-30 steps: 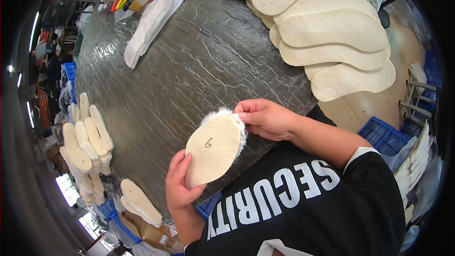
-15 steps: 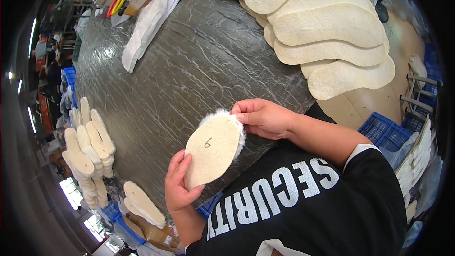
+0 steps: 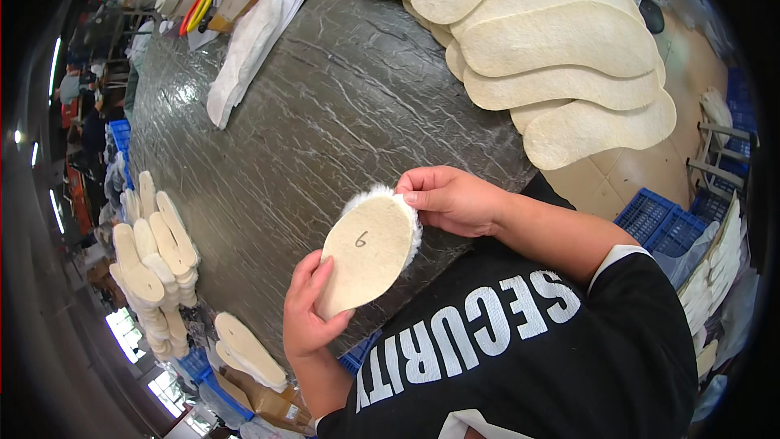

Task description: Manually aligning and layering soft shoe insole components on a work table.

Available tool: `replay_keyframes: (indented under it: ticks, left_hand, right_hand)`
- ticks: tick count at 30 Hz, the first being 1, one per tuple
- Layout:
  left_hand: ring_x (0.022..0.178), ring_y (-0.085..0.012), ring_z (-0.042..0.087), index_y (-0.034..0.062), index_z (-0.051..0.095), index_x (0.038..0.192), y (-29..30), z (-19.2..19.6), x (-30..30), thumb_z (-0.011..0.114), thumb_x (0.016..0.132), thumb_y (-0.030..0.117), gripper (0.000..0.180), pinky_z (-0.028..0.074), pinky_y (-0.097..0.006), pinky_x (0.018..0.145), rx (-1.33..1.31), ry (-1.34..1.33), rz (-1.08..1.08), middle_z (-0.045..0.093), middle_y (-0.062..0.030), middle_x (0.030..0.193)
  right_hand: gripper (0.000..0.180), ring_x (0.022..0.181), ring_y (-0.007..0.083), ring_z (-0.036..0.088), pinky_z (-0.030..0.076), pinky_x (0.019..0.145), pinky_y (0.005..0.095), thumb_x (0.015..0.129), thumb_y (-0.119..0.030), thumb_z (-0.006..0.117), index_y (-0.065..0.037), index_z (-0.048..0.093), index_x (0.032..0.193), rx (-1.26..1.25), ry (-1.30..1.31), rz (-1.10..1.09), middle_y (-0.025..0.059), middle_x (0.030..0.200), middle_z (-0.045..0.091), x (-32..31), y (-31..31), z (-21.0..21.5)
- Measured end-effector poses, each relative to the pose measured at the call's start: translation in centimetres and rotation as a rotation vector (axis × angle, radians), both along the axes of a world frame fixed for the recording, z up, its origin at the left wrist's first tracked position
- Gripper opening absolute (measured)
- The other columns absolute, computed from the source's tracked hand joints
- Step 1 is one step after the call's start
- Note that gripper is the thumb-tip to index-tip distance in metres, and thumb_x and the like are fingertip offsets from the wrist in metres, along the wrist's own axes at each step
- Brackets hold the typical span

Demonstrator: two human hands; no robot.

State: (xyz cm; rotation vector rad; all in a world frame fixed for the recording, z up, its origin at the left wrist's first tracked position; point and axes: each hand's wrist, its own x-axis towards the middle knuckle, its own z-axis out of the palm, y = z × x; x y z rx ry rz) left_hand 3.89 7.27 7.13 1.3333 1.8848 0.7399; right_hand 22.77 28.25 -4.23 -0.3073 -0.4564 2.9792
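A cream insole [image 3: 372,264] with a white fluffy wool edge is held above the near side of the dark table [image 3: 301,138]. Its smooth side faces up and bears a small handwritten mark. My left hand [image 3: 313,309] grips the lower left end, thumb below and fingers along the side. At the upper right end, my right hand [image 3: 445,202] pinches the rim between thumb and fingers. The insole's underside is hidden, apart from the wool fringe showing along its far and right edges.
Overlapping cream insoles [image 3: 561,41] fan out at the far right. More insoles [image 3: 150,256] are piled at the left edge, with a few more [image 3: 248,351] nearer. A white folded bundle [image 3: 248,53] and yellow-and-red-handled scissors [image 3: 199,8] lie far left. Blue crates [image 3: 662,223] stand right.
The view has shifted slightly. Both hands keep their hold on the insole, which is tilted a little differently.
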Motion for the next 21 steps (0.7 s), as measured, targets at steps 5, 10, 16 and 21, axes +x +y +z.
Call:
replay_keyframes:
  ticks: [5,10,16,21]
  left_hand:
    - [0.117,-0.0334,0.053,-0.0022,0.057,0.126,0.7,-0.3,-0.2,0.074,0.055,0.008,0.074,0.043,-0.040,0.098,0.000,0.011,-0.041,0.051,-0.0213,0.130]
    - [0.116,-0.0346,0.054,-0.0021,0.057,0.126,1.7,-0.7,-0.4,0.074,0.056,0.009,0.073,0.043,-0.041,0.097,-0.011,-0.005,-0.064,0.051,-0.0210,0.129]
    - [0.117,-0.0329,0.053,-0.0027,0.056,0.127,3.0,-1.8,-0.8,0.075,0.056,0.010,0.075,0.042,-0.039,0.099,-0.043,-0.032,-0.105,0.049,-0.0199,0.131]
    - [0.119,-0.0322,0.053,-0.0023,0.055,0.129,3.9,-2.4,-0.3,0.076,0.058,0.009,0.075,0.042,-0.038,0.099,-0.045,-0.001,-0.098,0.049,-0.0194,0.133]
  right_hand:
    - [0.015,0.094,0.0117,0.056,0.045,0.085,0.0307,0.099,-0.022,0.054,-0.007,0.058,0.100,-0.006,-0.022,-0.036,0.0000,0.097,0.060,0.4,0.4,0.7]
    - [0.017,0.094,0.0102,0.055,0.045,0.083,0.0293,0.099,-0.026,0.054,-0.010,0.056,0.104,0.047,-0.125,-0.033,-0.0008,0.100,0.059,0.8,0.8,1.8]
    - [0.021,0.092,0.0069,0.052,0.044,0.078,0.0270,0.099,-0.028,0.054,-0.011,0.053,0.111,0.325,-0.246,-0.048,-0.0029,0.101,0.057,0.9,2.1,2.4]
    - [0.025,0.099,0.0093,0.053,0.045,0.084,0.0285,0.100,-0.021,0.050,-0.008,0.050,0.121,0.378,-0.390,-0.141,-0.0001,0.108,0.057,1.5,2.6,3.0]
